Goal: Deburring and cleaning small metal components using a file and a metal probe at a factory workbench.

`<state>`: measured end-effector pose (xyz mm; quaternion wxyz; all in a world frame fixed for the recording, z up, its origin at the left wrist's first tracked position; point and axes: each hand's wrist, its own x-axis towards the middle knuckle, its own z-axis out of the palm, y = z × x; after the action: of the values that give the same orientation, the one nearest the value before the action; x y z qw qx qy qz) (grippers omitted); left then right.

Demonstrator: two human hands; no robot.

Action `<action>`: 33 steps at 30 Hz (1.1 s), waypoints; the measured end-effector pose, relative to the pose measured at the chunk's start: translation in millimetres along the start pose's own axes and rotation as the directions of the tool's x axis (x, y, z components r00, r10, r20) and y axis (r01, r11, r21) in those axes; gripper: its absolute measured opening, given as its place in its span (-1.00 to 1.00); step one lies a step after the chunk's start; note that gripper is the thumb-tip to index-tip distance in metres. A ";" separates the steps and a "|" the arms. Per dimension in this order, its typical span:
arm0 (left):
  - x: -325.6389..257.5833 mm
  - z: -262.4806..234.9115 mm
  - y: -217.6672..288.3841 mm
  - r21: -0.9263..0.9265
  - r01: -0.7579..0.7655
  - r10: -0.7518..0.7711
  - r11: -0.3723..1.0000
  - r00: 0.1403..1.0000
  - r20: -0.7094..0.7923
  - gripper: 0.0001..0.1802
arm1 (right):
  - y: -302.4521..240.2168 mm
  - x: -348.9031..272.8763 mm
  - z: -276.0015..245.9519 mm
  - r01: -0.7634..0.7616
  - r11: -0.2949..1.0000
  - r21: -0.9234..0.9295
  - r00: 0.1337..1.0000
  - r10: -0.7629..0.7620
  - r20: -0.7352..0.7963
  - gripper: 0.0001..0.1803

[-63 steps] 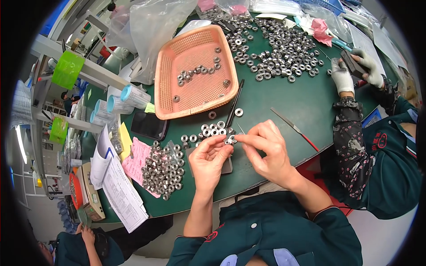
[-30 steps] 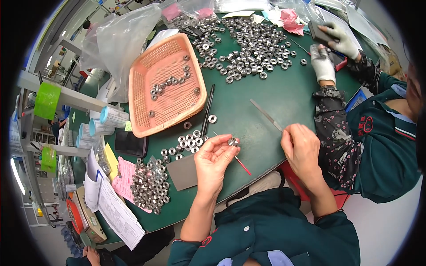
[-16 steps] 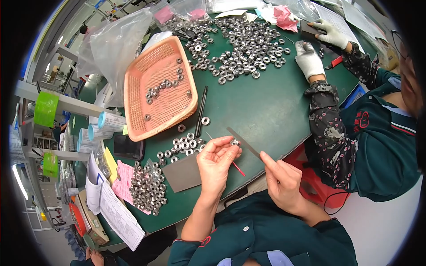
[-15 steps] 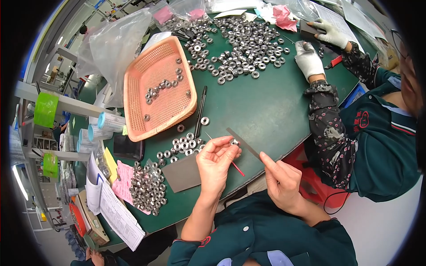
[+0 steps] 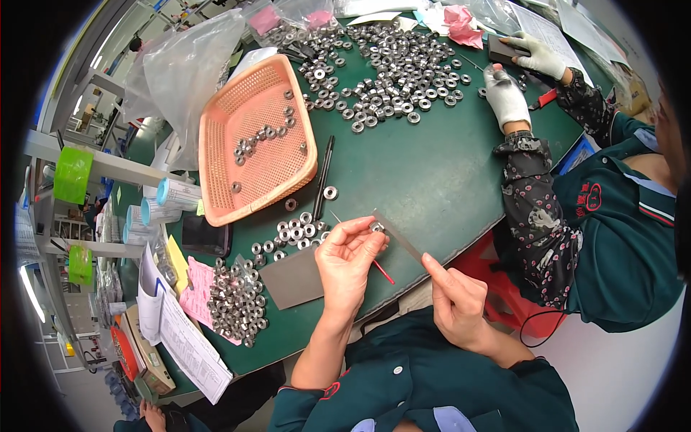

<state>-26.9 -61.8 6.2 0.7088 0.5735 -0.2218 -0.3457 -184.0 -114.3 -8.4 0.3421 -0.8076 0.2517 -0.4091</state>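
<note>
While two seconds earlier the right hand (image 5: 455, 297) had its fingers up at the steel ring (image 5: 377, 227) and the flat file (image 5: 399, 236) lay farther right on the surface (image 5: 432, 173), by this moment that hand had closed around the file's near end, index finger stretched along it. The left hand (image 5: 344, 266) still pinched the ring between thumb and fingertips, and the grey flat block (image 5: 291, 279), partly covered before, now showed plainly to its left. Compared with half a second earlier, the file's angle was almost the same, its far end just beside the ring (whether metal met metal could not be told).

The surface's near edge slanted from the lower left up toward the right, and both hands worked close to it, the right one out over the person's lap. Bare green lay beyond them, between the orange basket (image 5: 263, 200) on the left and a co-worker's gloved hand (image 5: 506, 99) on the right, bounded at the far side by a broad heap of rings (image 5: 403, 72). Leftward was tighter: a small cluster of rings (image 5: 294, 232) and a denser pile (image 5: 237, 302) stood near the block, and a red-handled needle tool (image 5: 383, 272) passed beneath the left hand.

The pinched ring was small, bright and silvery, partly hidden by the fingers.
</note>
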 end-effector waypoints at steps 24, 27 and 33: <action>-2.8 1.2 0.3 0.062 -0.025 0.027 0.998 0.999 -0.040 -0.75 | -1.8 9.9 5.4 -0.017 0.999 -0.040 1.000 0.017 -0.005 -0.47; -3.1 -1.3 -0.2 0.065 -0.038 0.041 0.997 0.998 -0.040 -0.76 | -4.0 4.6 6.2 -0.008 1.000 -0.026 1.000 0.008 -0.016 -0.46; -1.3 -1.0 -3.2 0.046 -0.057 0.059 0.997 0.997 -0.048 -0.76 | -3.3 4.0 7.6 0.007 0.999 -0.050 1.000 -0.006 0.028 -0.45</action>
<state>-27.8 -60.4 3.0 0.7107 0.5910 -0.2285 -0.3057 -175.1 -112.3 -7.2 0.3240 -0.8222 0.2546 -0.3927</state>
